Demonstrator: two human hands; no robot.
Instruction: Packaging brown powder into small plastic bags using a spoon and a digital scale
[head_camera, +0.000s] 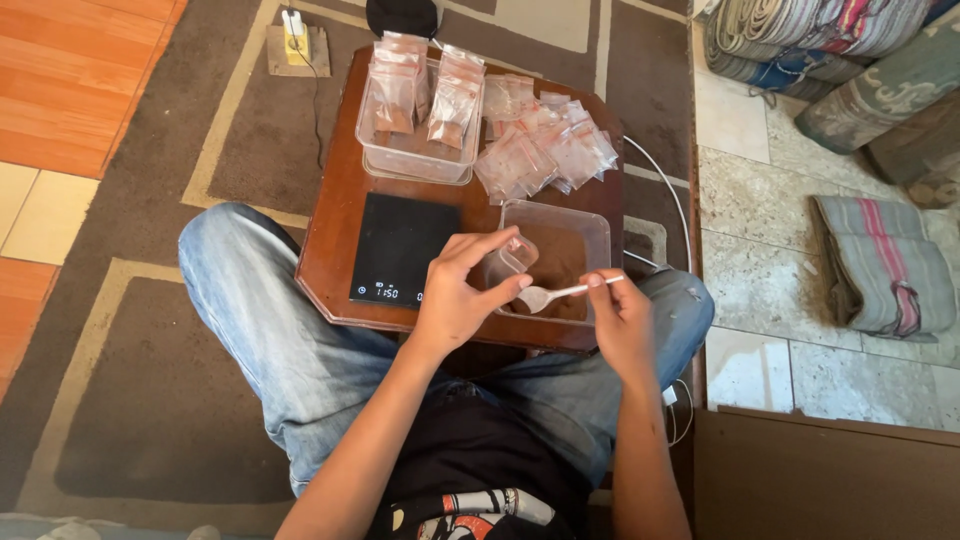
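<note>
The floor is covered by a brown carpet (150, 420) with beige rectangular border lines. At the upper left corner of the view, orange wood-look flooring (70, 80) adjoins pale square tiles. Along the right side, the carpet ends at light stone-pattern tiles (760, 210). A low dark-brown wooden table (335, 225) with chamfered corners stands on the carpet at centre. Beyond its far left corner, a power strip (296, 45) lies on the carpet with a white plug inserted. Rolled, patterned rugs (820, 40) lie at the upper right corner, and a folded striped grey cloth (885, 265) rests on the tiles below them. Lighting is even daylight.
</note>
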